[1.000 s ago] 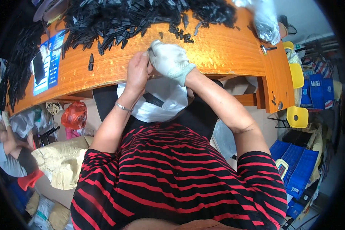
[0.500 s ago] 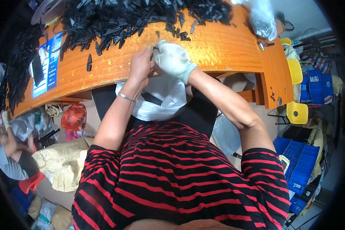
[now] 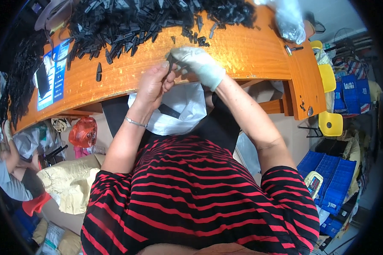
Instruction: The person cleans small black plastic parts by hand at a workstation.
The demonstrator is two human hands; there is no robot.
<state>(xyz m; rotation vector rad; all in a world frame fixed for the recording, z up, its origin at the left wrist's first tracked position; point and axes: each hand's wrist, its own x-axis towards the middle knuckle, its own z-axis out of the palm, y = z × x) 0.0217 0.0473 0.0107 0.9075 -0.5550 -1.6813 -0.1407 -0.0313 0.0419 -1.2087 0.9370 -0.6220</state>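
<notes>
Over the table's front edge, my bare left hand (image 3: 152,85) pinches a small narrow black plastic piece (image 3: 170,66), held roughly upright. My right hand (image 3: 200,63), in a whitish glove, has its curled fingertips at the upper end of the same piece. The glove's fingers are slightly blurred, and dark bits show beneath them. Below both hands, a white plastic bag (image 3: 189,112) hangs open at my lap with something dark inside. A large heap of black plastic pieces (image 3: 127,27) covers the far side of the table, and one loose clip-shaped piece (image 3: 98,72) lies left of my hands.
The orange wooden table (image 3: 242,55) bears a blue-white sheet (image 3: 53,80) at left and a clear plastic bag (image 3: 290,25) at far right. Yellow chairs (image 3: 330,124) and blue crates (image 3: 327,176) stand right. Another person (image 3: 12,176) sits at left near a brown paper sack (image 3: 68,182).
My gloved right hand has shifted slightly right and loosened from its closed shape against the left hand. The black piece now shows between the hands. My left hand has lowered slightly.
</notes>
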